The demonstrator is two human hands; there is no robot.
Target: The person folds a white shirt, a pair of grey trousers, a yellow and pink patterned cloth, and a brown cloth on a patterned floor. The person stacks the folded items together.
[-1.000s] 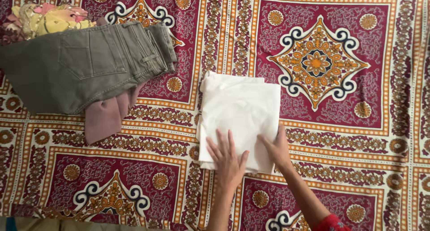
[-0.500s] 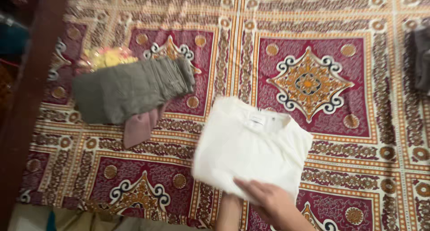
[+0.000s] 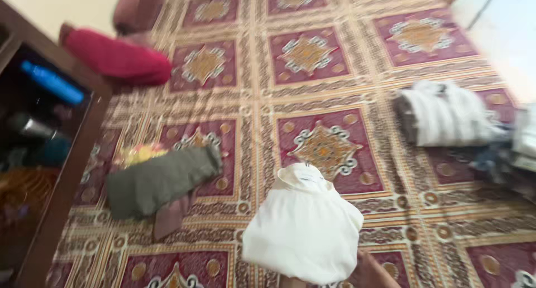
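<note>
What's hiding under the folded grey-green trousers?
A pinkish cloth sticks out from under the grey-green trousers, and a yellow flowery cloth peeks out behind. How far either reaches underneath is covered.

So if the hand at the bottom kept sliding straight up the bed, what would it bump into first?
Probably the folded white garment: the right hand already sits at its lower edge, pointing up-left into it. The picture is blurry, so that is a guess.
</note>
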